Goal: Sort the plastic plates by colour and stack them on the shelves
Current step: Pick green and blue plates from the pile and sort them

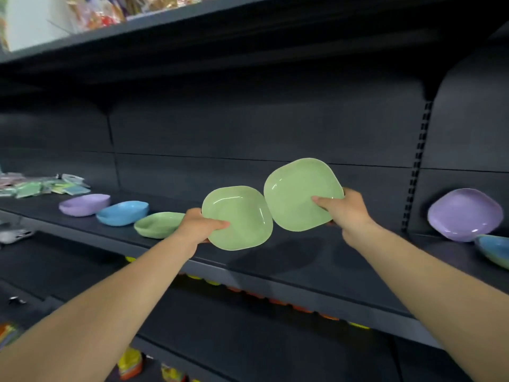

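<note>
Two bare forearms reach up toward a dark, matte metal shelf point(316, 271), each hand holding one pale green plastic plate above its front edge. The left hand point(202, 224) grips the lower green plate point(239, 217) at its left rim, thumb laid flat across the glossy inner face and the other fingers hidden behind it. The right hand point(340, 206) pinches the upper green plate point(298, 193) at its right rim in the same way — thumb on the face, fingers curled out of sight behind. Both plates are rounded squares with soft corners, a shallow well and a smooth sheen that catches small white highlights; they are tilted with their faces toward the camera, and their near edges look to be touching or just apart — which of the two cannot be told.

On the shelf to the left, three more plates of the same shape sit in a row: a lilac plate point(84, 204) farthest left, a blue plate point(122, 212) beside it, and a green plate point(158, 224) nearest the left hand. Behind them lies a loose heap of crinkled, clear-wrapped packets point(41, 184) in pastel colours. In the next bay to the right, past a slotted upright point(413, 166), a lilac plate point(465, 215) leans tilted against the back panel, with a blue plate point(494, 250) partly in view just below it. The shelf above carries shiny wrapped goods point(110, 9), blurred.
</note>
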Demonstrator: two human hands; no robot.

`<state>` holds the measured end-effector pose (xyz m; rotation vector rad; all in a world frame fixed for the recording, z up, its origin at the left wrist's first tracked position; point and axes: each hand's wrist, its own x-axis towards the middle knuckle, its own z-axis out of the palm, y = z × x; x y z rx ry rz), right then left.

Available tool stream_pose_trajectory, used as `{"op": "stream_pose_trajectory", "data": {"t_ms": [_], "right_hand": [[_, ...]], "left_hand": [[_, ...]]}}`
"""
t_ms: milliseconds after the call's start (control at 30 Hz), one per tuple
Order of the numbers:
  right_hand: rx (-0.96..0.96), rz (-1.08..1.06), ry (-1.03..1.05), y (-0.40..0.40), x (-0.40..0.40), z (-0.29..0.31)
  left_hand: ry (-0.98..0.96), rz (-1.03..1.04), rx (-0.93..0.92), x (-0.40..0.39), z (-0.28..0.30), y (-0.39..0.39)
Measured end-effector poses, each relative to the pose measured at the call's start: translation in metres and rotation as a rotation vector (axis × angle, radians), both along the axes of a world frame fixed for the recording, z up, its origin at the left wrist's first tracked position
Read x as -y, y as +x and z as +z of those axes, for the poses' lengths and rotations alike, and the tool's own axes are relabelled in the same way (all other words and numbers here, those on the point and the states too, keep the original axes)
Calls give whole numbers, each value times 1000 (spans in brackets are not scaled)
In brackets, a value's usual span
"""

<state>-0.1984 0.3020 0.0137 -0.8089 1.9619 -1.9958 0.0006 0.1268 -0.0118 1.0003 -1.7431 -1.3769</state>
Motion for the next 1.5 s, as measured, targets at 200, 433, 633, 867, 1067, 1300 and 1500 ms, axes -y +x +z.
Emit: {"op": "stream_pose_trajectory", "data": {"t_ms": [200,433,633,867,1067,1300,1500], "right_hand": [[66,43,-31,79,93,-15],[104,60,-94,108,186,-21],[358,-14,-264,91,260,-49],[564,-163,-330,69,323,-84],[541,-242,-313,55,323,-95],[488,-296,-293,60,322,-97],[466,-353,-290,64,316,-96]], "left_hand": [[-11,59,-47,67,6,67],[-61,102,-38,159,4,98],[-71,0,162,251,-7,98],[-11,-255,380,327,-19,75],[-124,-472,538,339,-34,63],[-247,-495,653,341,-38,64],[-323,-489,734,332,-41,68]]}}
